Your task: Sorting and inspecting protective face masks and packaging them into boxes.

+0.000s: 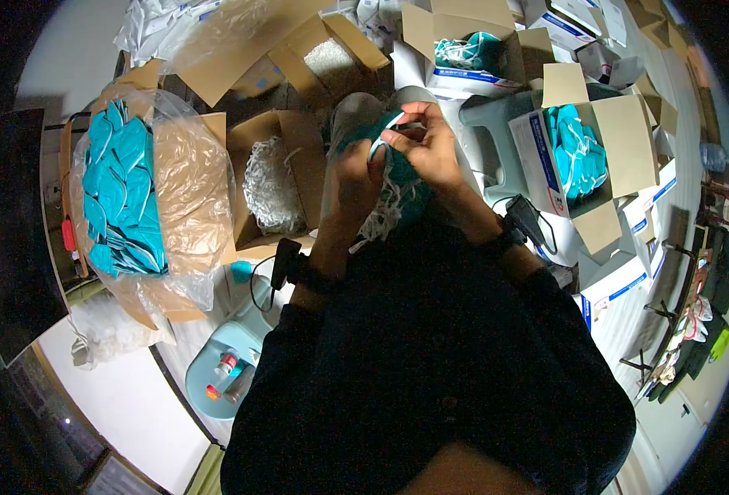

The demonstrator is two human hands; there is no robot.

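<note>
Both of my hands meet over my lap, closed on a teal fabric piece with a white edge. My left hand grips its near left side, the fingertips partly hidden. The thumb and fingers of my right hand pinch the white edge from the right. Below the hands, a bunch of white straps hangs over more teal fabric on my lap.
Left, a plastic-lined carton holds stacked teal pieces; beside it, a cardboard box holds white straps. Right, an open carton of strapped teal pieces rests on a pale stool. A blue stool bears a bottle.
</note>
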